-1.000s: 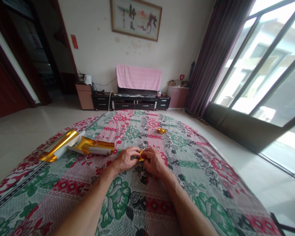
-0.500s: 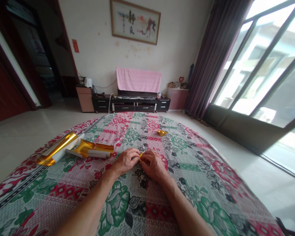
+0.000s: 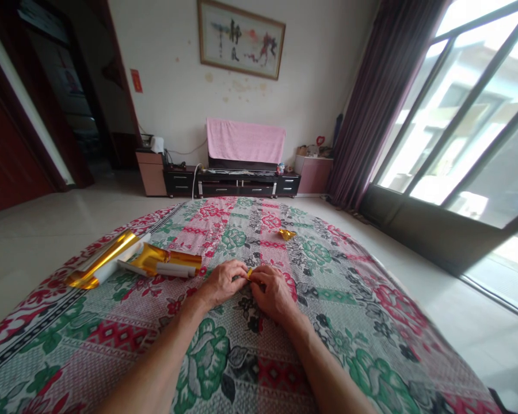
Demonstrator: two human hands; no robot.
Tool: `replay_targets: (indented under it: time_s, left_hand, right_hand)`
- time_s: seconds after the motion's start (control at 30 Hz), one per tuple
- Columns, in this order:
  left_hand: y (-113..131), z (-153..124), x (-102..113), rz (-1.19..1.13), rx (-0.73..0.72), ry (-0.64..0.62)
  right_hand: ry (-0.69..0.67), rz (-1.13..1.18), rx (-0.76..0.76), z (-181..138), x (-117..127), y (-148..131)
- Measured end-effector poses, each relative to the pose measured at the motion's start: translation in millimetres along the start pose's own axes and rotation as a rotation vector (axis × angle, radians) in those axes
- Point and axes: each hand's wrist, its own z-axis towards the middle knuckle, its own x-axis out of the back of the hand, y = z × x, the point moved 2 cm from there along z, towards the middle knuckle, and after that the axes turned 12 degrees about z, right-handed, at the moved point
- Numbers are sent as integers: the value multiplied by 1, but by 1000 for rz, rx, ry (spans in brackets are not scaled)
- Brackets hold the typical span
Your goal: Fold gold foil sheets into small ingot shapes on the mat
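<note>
Two bare hands meet at the middle of a floral cloth [image 3: 242,356] spread over the floor, the left hand [image 3: 222,283] and right hand [image 3: 273,290] each pinched narrowly on a small gold foil piece [image 3: 249,273], of which only a sliver shows between the fingertips. The piece sits low, just above the cloth or touching it; the view does not settle which. The work looks like close creasing of the foil, and it would be done best with both thumbs and forefingers kept tight beside the fold line, the cloth used as a backing to press against, and pressure run evenly along the edge so the thin foil does not crumple or tear. Toward the cloth's left edge lie loose gold foil sheets [image 3: 107,259] with a curled foil roll [image 3: 172,263] beside them, well apart from the hands. Nearer the cloth's far edge rests one folded gold shape [image 3: 287,234]. No box, tray or bag is seen on the cloth; the foil lies loose. Beyond the cloth's far edge stands a dark TV cabinet [image 3: 242,185] with its drawers closed, contents hidden, under a pink towel [image 3: 245,141].
</note>
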Motion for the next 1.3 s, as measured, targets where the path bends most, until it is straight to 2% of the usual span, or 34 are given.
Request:
replay_targets:
  time_s: [0.47, 1.0, 1.3]
  left_hand:
    - [-5, -1, 2, -35, 44, 21]
    - [4, 2, 2, 101, -4, 18]
    - [0, 3, -2, 74, 7, 5]
  right_hand:
    - [-24, 33, 14, 0, 2, -3]
    - [39, -15, -6, -3, -1, 1]
    - [61, -50, 15, -1, 2, 0]
